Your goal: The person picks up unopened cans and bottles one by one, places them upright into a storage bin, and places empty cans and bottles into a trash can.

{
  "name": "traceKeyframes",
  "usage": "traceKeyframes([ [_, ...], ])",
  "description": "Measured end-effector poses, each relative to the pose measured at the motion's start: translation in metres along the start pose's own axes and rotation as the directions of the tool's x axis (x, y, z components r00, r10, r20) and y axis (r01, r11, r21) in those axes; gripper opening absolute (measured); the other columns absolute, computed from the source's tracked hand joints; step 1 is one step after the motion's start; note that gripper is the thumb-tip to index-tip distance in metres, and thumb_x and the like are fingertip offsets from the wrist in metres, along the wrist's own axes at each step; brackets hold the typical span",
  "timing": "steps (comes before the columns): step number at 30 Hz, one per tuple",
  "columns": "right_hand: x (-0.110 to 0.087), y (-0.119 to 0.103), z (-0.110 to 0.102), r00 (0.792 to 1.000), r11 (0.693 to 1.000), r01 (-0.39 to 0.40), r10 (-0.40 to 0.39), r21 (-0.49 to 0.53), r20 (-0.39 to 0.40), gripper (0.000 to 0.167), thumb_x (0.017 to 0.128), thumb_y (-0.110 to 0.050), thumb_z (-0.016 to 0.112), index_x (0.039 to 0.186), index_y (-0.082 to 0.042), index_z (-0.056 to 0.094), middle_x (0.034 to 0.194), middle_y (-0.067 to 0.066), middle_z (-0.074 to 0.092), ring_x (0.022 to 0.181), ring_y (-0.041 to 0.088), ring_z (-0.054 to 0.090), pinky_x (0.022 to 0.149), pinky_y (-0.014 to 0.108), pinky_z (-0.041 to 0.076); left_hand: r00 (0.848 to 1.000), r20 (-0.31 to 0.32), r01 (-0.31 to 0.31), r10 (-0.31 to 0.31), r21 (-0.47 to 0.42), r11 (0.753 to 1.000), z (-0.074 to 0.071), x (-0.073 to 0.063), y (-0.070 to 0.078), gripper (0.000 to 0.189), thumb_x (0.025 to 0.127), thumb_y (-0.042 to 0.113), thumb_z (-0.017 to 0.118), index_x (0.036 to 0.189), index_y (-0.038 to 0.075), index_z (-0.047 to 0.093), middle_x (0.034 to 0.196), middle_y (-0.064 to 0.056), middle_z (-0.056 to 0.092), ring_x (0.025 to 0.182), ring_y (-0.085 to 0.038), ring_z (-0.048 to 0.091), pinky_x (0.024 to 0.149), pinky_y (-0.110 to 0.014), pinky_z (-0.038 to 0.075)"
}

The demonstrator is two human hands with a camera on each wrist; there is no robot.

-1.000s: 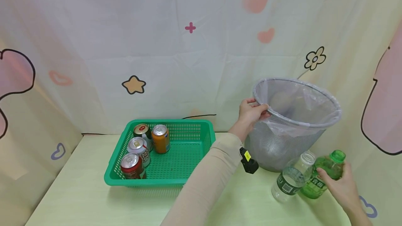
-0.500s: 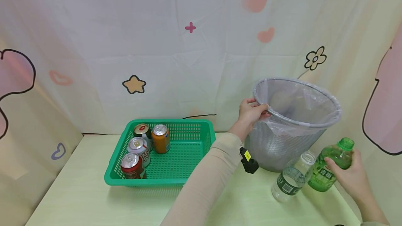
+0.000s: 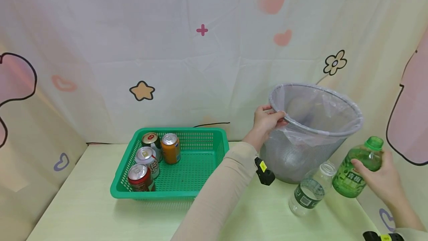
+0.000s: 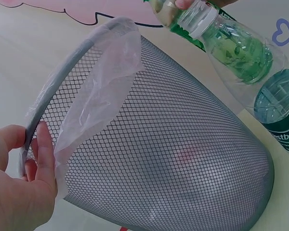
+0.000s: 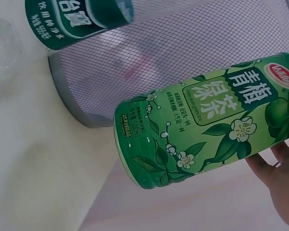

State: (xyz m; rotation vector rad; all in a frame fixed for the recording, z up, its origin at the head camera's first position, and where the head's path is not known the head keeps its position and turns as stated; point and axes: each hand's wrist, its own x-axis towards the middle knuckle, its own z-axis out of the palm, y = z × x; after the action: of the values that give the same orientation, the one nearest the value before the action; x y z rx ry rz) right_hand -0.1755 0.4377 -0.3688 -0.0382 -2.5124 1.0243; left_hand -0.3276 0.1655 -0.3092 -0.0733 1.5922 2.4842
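Observation:
My left hand pinches the rim of a grey mesh wastebasket, thumb on one side and fingers on the other. A thin clear plastic bag lines the basket and folds over its rim. In my right hand is a green tea bottle with no cap on, gripped round its upper part and tilted, raised off the table. A clear water bottle with a dark green label stands on the table just left of it, in front of the wastebasket.
A green plastic basket sits to the left on the pale table. Several drink cans stand in its left half, among them an orange can and a red can. A patterned curtain hangs behind and at both sides.
My right hand has lifted the green tea bottle up and to the right, away from the water bottle. The left hand and the wastebasket have stayed in place.

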Motion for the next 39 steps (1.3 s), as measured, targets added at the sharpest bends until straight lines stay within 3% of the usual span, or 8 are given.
traceKeyframes([
  [4,0.006,-0.004,-0.006,1.000,0.999,0.015,-0.016,-0.036,-0.019,0.067,0.086,-0.016,0.065,0.139,-0.021,0.024,0.110,-0.021,0.039,0.082,-0.019,0.043,0.060,0.006,0.041,1.000,-0.002,-0.003,0.003,0.005,1.000,0.000,0.001,0.000,0.037,0.077,-0.004,0.068,0.105,0.009,0.048,0.082,-0.007,0.057,0.055,-0.014,0.058,0.059,-0.027,0.055],
  [9,0.012,-0.011,-0.015,0.999,0.995,0.014,-0.018,-0.102,-0.038,0.069,0.085,-0.019,0.065,0.140,-0.017,0.024,0.114,0.005,0.039,0.084,-0.019,0.036,0.059,0.006,0.033,1.000,0.001,-0.006,0.006,0.005,1.000,0.001,0.001,-0.001,0.036,0.077,-0.004,0.068,0.104,0.009,0.048,0.082,-0.007,0.058,0.055,-0.014,0.058,0.057,-0.026,0.055],
  [11,0.015,-0.014,-0.018,0.999,0.993,0.015,-0.021,-0.121,-0.048,0.069,0.085,-0.020,0.066,0.140,-0.017,0.025,0.114,0.009,0.039,0.084,-0.019,0.035,0.060,0.008,0.032,1.000,0.001,-0.005,0.005,0.005,1.000,0.001,0.001,0.000,0.036,0.077,-0.005,0.068,0.104,0.009,0.048,0.082,-0.007,0.058,0.055,-0.014,0.058,0.056,-0.025,0.055],
  [16,0.022,-0.021,-0.024,0.998,0.988,0.009,-0.019,-0.152,-0.060,0.068,0.085,-0.023,0.065,0.141,-0.020,0.026,0.114,0.008,0.042,0.084,-0.020,0.032,0.067,0.025,0.037,1.000,0.004,-0.001,0.001,0.000,1.000,0.001,0.001,0.000,0.036,0.077,-0.005,0.068,0.104,0.009,0.048,0.082,-0.006,0.058,0.055,-0.013,0.058,0.053,-0.024,0.054],
  [26,0.037,-0.033,-0.034,0.995,0.987,0.082,-0.090,-0.141,-0.044,0.068,0.084,-0.016,0.066,0.139,-0.008,0.027,0.106,0.012,0.043,0.079,-0.017,0.036,0.055,0.011,0.034,1.000,0.003,-0.002,0.002,-0.005,1.000,0.001,0.003,-0.001,0.035,0.077,-0.005,0.067,0.104,0.008,0.048,0.081,-0.007,0.059,0.054,-0.014,0.058,0.053,-0.024,0.054],
  [35,0.046,-0.045,-0.040,0.996,0.983,0.075,-0.082,-0.170,-0.039,0.072,0.085,-0.019,0.064,0.140,-0.004,0.021,0.113,0.027,0.043,0.077,-0.019,0.032,0.053,0.012,0.034,1.000,-0.001,-0.006,0.006,0.007,1.000,0.001,0.002,-0.001,0.036,0.078,-0.004,0.068,0.105,0.009,0.048,0.082,-0.006,0.059,0.055,-0.013,0.058,0.055,-0.025,0.054],
  [37,0.048,-0.047,-0.042,0.996,0.981,0.072,-0.080,-0.179,-0.035,0.073,0.086,-0.020,0.063,0.140,-0.001,0.018,0.115,0.031,0.041,0.077,-0.019,0.029,0.054,0.021,0.041,1.000,-0.004,-0.005,0.005,0.008,1.000,0.001,0.002,-0.001,0.036,0.078,-0.004,0.068,0.105,0.009,0.048,0.082,-0.006,0.059,0.055,-0.013,0.058,0.055,-0.025,0.054],
  [39,0.050,-0.049,-0.043,0.997,0.979,0.069,-0.076,-0.191,-0.032,0.074,0.086,-0.020,0.063,0.140,0.002,0.017,0.117,0.033,0.040,0.077,-0.019,0.028,0.054,0.023,0.040,1.000,-0.005,-0.003,0.003,0.005,1.000,0.001,0.002,-0.001,0.036,0.078,-0.004,0.068,0.105,0.009,0.048,0.082,-0.006,0.059,0.055,-0.013,0.058,0.055,-0.025,0.054],
])
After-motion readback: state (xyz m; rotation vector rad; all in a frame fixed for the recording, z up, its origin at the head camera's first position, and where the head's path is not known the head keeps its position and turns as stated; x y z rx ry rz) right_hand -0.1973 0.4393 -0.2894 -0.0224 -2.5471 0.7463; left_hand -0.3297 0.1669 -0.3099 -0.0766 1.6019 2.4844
